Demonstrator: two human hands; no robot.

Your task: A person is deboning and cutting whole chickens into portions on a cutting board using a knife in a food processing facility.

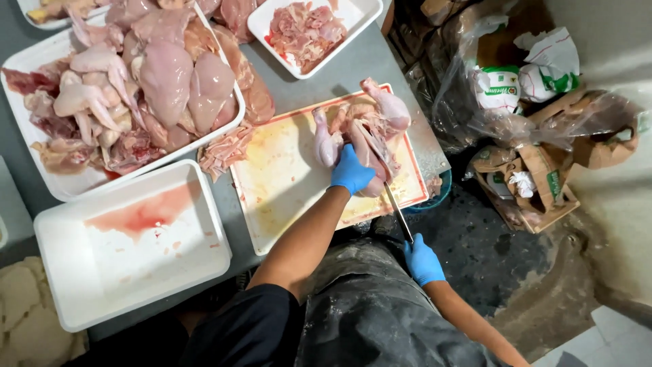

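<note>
Chicken, a whole plucked carcass [367, 129], lies on the far right part of a white cutting board [285, 177] with a red rim, its legs pointing away from the person. The left hand [351, 170], in a blue glove, presses down on the near end of the carcass with its fingers curled over the meat. The right hand [422, 260], also blue-gloved, sits off the near right corner of the board, closed around the handle of a knife [397, 209] whose narrow blade runs up and left to the carcass just beside the left hand.

Left of the board, a large white tray [47, 54] is heaped with whole raw chickens and cut pieces. Near the person, an almost bare white tub [129, 299] holds only a smear of pink liquid and a few scraps. Beyond the board, a smaller white tray [353, 20] carries chopped chicken pieces. A small pile of meat strips [224, 151] rests on the steel table at the board's far left corner.
</note>
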